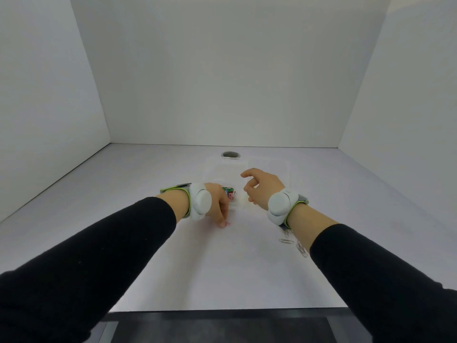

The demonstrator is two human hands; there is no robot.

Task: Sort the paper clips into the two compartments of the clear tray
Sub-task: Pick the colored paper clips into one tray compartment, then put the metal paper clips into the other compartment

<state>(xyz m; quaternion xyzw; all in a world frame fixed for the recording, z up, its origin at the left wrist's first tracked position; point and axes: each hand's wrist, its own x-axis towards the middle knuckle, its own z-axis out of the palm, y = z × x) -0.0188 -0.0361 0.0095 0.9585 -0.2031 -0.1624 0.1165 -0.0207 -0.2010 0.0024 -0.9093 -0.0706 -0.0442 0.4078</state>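
A clear tray (pixel 269 164) lies on the white table, hard to make out. Its left compartment holds several coloured paper clips (pixel 230 191). My left hand (pixel 218 203) reaches down in front of the tray, fingertips pinched on a pink paper clip (pixel 228 224) at the table surface. My right hand (pixel 261 186) hovers over the tray's near right part, fingers loosely curled and apart; nothing shows in it. Several silver paper clips (pixel 286 240) lie on the table under my right wrist, partly hidden by the sleeve.
White walls enclose the table on the left, back and right. A round grey hole (pixel 231 154) sits in the table behind the tray. The table's front edge (pixel 222 311) runs just below my forearms. Both wrists carry white bands.
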